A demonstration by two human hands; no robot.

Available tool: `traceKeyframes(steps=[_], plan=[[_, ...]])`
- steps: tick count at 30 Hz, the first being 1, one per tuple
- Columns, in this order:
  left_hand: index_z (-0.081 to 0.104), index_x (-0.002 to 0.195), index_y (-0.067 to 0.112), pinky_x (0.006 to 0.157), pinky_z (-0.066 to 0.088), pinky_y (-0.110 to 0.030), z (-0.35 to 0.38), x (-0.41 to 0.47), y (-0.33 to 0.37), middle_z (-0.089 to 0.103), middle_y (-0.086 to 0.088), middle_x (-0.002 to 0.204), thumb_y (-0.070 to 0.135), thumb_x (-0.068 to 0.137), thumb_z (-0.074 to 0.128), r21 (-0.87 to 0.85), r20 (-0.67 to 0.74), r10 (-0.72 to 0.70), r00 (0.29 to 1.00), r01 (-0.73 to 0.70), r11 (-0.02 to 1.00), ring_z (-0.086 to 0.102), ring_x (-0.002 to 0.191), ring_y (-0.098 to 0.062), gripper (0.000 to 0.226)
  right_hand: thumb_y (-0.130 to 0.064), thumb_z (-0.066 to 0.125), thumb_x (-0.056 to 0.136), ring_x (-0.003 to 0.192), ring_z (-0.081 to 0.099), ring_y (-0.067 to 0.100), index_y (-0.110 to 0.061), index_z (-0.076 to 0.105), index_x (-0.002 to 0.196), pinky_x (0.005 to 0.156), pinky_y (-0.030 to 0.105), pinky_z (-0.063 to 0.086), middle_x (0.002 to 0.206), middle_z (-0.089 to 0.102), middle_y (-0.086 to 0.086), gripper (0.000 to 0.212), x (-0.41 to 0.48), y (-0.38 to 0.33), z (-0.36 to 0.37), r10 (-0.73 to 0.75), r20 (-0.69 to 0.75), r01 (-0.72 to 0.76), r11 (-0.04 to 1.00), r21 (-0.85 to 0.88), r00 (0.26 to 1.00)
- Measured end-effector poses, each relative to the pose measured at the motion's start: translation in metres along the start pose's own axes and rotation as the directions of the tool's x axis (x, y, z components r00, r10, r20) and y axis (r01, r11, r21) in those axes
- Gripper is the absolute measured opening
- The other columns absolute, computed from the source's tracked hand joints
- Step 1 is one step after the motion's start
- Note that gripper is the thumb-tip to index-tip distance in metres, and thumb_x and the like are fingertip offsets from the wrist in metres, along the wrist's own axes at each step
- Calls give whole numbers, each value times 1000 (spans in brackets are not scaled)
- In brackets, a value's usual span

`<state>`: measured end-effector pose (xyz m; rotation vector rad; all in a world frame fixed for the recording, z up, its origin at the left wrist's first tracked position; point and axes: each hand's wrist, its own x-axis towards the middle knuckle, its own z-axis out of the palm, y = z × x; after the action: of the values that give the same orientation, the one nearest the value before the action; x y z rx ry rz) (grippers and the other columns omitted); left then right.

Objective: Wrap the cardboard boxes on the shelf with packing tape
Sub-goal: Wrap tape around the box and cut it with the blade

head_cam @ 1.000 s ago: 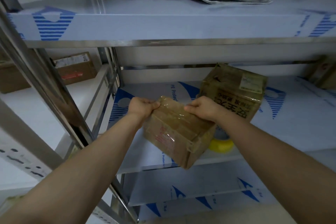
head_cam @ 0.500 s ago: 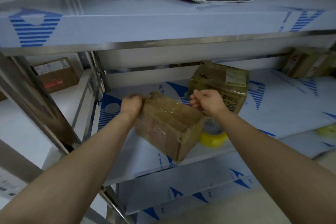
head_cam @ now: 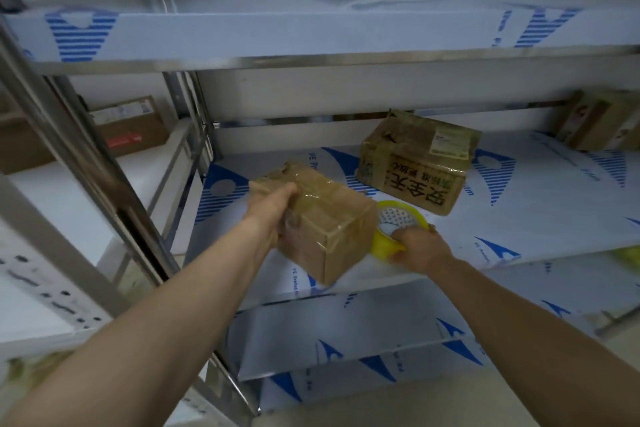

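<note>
Two hands, head view: the left hand [head_cam: 273, 204] grips the partly taped cardboard box [head_cam: 332, 229] at the front edge of the shelf [head_cam: 519, 218], while the right hand [head_cam: 420, 248], on that box a moment earlier, now grasps the yellow tape roll [head_cam: 394, 222] beside it, suggesting another band follows.

Right hand [head_cam: 420, 248] off box [head_cam: 329, 232] top; now lower and to right, near shelf [head_cam: 519, 218] front edge, fingers curled round near rim of yellow tape roll [head_cam: 382, 246]. A second ago both hands pinched box's top edge close together. Left hand [head_cam: 273, 204] now holds box alone, gripping its top left end. Hands now well apart, box between them. Roll, earlier mostly hidden behind box, now largely in view just right of box. Whether roll is lifted off shelf: cannot tell.
</note>
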<state>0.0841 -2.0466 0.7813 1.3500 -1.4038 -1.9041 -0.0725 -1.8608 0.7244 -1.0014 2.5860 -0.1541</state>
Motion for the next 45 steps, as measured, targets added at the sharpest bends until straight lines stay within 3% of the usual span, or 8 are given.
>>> traceKeyframes(steps=[6, 10, 15, 22, 27, 33, 37, 45], plan=[[52, 116, 14, 74, 47, -35, 13, -15, -5, 59, -6, 102, 12, 95, 56, -48, -38, 113, 993, -115, 992, 58, 84, -20, 21, -14, 69, 85, 85, 49, 21, -3, 61, 88, 62, 23, 36, 79, 54, 6, 15, -16, 17, -21, -79, -238, 185, 865, 467, 968], [49, 129, 3, 95, 46, -41, 31, -19, -6, 55, -15, 127, 26, 101, 42, 243, -64, 242, 968, -220, 945, 54, 111, -32, 37, -8, 73, 80, 84, 54, 16, 5, 67, 98, 66, 16, 42, 87, 60, 8, 23, -44, 31, -29, -130, -302, 302, 708, 638, 944], [46, 138, 8, 111, 30, -37, 71, -54, 9, 39, -15, 140, 10, 93, 50, 478, 31, 727, 686, -649, 592, 38, 129, -28, 45, -3, 75, 77, 83, 57, 12, 2, 70, 100, 71, 10, 46, 93, 65, 8, 24, -80, 50, -40, -186, -320, 366, 589, 721, 929], [67, 108, 9, 76, 50, -10, 124, -104, 13, 67, 0, 104, 10, 83, 70, 120, 565, 426, 706, -581, 805, 62, 91, -7, 25, -1, 74, 77, 79, 60, 6, -7, 71, 95, 81, 22, 49, 89, 66, 5, 20, -121, 57, -70, -220, -301, 372, 541, 754, 928], [70, 92, -1, 73, 56, -28, 124, -113, 11, 71, -5, 73, 5, 82, 70, -29, 467, 428, 774, -470, 882, 65, 67, -15, 12, -11, 74, 79, 83, 64, 16, -6, 71, 97, 85, 33, 52, 93, 70, 9, 19, -140, 48, -92, -209, -242, 318, 540, 779, 947], [69, 97, 0, 89, 51, -33, 103, -131, 17, 70, -13, 91, 24, 84, 70, 64, 513, 276, 813, -357, 932, 65, 84, -21, 27, -23, 71, 81, 79, 64, 18, -10, 72, 86, 85, 37, 49, 81, 71, 5, 14, -150, 30, -105, -224, -215, 298, 462, 835, 951], [62, 112, -9, 62, 56, -24, 94, -135, 13, 65, -18, 93, 17, 87, 67, 100, 408, 272, 871, -339, 935, 62, 74, -21, 36, -26, 68, 84, 84, 61, 26, -1, 68, 91, 85, 40, 47, 89, 68, 15, 26, -157, 17, -103, -239, -160, 255, 450, 856, 958], [64, 96, 13, 71, 52, -25, 64, -130, 9, 62, -6, 91, 39, 85, 65, 229, 483, -23, 875, -101, 968, 58, 88, -16, 28, -36, 59, 90, 82, 65, 18, -12, 66, 94, 79, 33, 52, 91, 70, 6, 25, -163, 0, -96, -301, -125, 258, 459, 850, 946]])
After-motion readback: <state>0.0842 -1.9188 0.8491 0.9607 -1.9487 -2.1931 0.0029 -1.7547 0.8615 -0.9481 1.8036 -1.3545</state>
